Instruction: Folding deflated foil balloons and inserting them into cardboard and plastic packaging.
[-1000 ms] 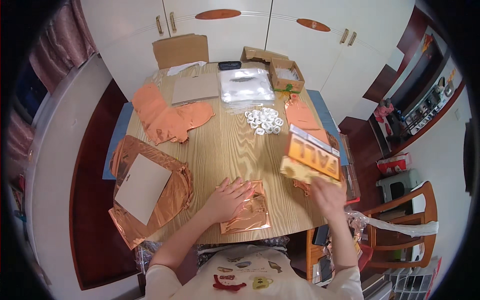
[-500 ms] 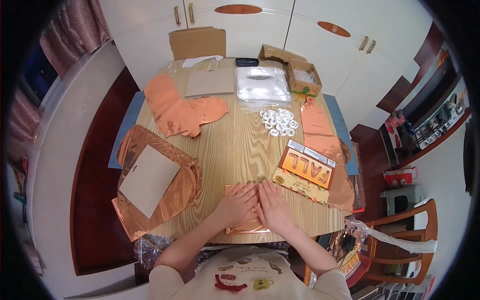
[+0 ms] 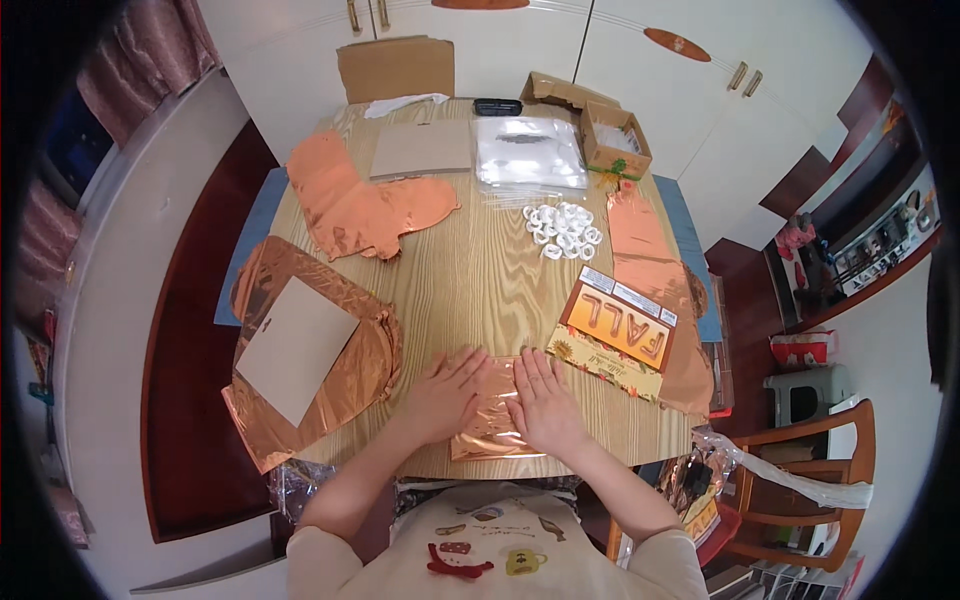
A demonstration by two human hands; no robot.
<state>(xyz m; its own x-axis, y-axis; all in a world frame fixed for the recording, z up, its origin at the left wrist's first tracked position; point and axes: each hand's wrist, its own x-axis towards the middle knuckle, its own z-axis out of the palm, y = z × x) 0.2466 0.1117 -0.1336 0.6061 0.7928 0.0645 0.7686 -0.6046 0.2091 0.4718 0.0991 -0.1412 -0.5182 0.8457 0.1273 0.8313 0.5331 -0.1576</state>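
Observation:
A folded piece of shiny copper foil, probably a flat foil balloon (image 3: 497, 415), lies at the near edge of the table in front of me. My left hand (image 3: 447, 398) rests over its left side, palm down and fingers stretched, a little smeared by motion. On its right side lies my right hand (image 3: 545, 405), also flat, with the fingers extended. Between them a crinkled strip of foil shows. Neither hand grips anything. Just beyond my right hand is a printed orange-and-yellow header card (image 3: 617, 330), upside down to me.
Copper foil sheets lie at the left (image 3: 365, 205), near left (image 3: 325, 420) and right (image 3: 655, 260); the near-left one bears a grey cardboard sheet (image 3: 297, 350). Farther back are white rings (image 3: 562, 231), clear plastic bags (image 3: 528, 155), another cardboard sheet (image 3: 422, 150) and an open box (image 3: 616, 150).
My left hand has slid left, away from my right hand, baring the foil's middle. My right hand stays nearly in place, flat on the foil. The view has shifted slightly.

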